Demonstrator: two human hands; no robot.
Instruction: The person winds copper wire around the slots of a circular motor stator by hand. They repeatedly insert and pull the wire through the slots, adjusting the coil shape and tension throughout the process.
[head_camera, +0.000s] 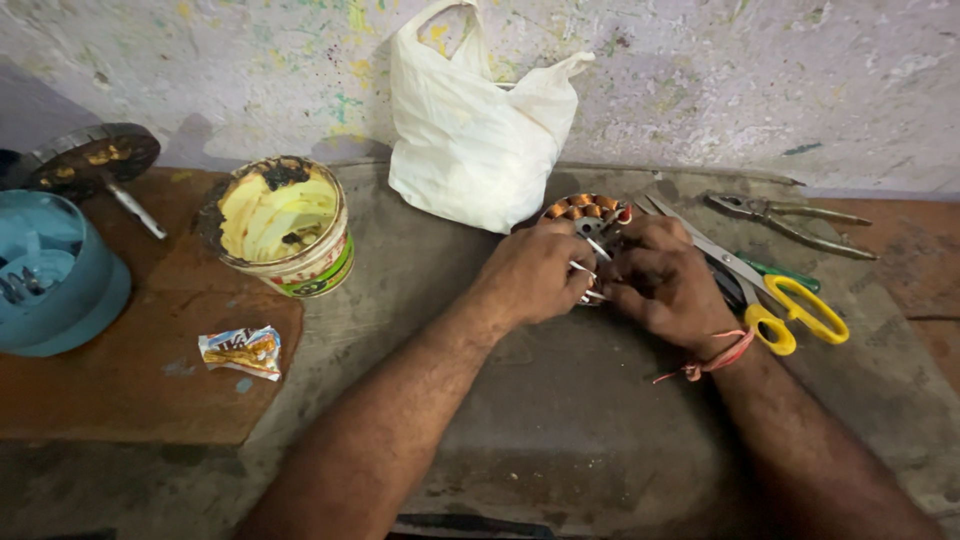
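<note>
both hands are bunched together over a small round motor stator with copper-coloured windings (588, 210), which sits on the grey worktop (560, 400) just in front of the white plastic bag (470, 130) by the far wall. the left hand (530, 275) is curled shut, pinching thin white leads (585, 268) that run from the winding; the right hand (665, 280) is also closed, its fingers pressed against the same leads and the near side of the stator. from here it looks like fine wire work, so i'd judge it wants a steady pinch close to the coil and gentle pulls, or the strands may kink or snap. yellow-handled scissors (790, 310) lie just right of the right hand, grey pliers (790, 222) farther off. to the left stand an open tin of yellowish grease (285, 225), a small sweet wrapper (242, 350) and a blue plastic housing (60, 275).
</note>
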